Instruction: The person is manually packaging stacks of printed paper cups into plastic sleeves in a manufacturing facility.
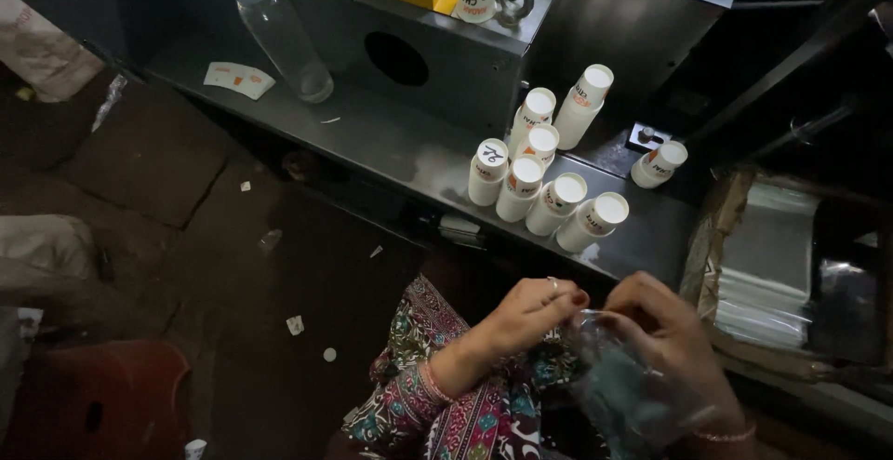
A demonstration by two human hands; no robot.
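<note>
Cup stacks (544,176) crowd shelf ahead; bottle (279,27) far left.

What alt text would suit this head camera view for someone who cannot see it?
Two hands, left hand and right hand, pinch open a clear plastic bag over the lap. Beyond them, stacks of white paper cups stand on a dark metal bench beside a clear bottle.

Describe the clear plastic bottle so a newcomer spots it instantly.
Start at the long dark metal shelf across the top. At its left end, apart from the white paper cup stacks, leans the clear plastic bottle: tall, see-through, pale-capped, the only transparent thing there.
</note>
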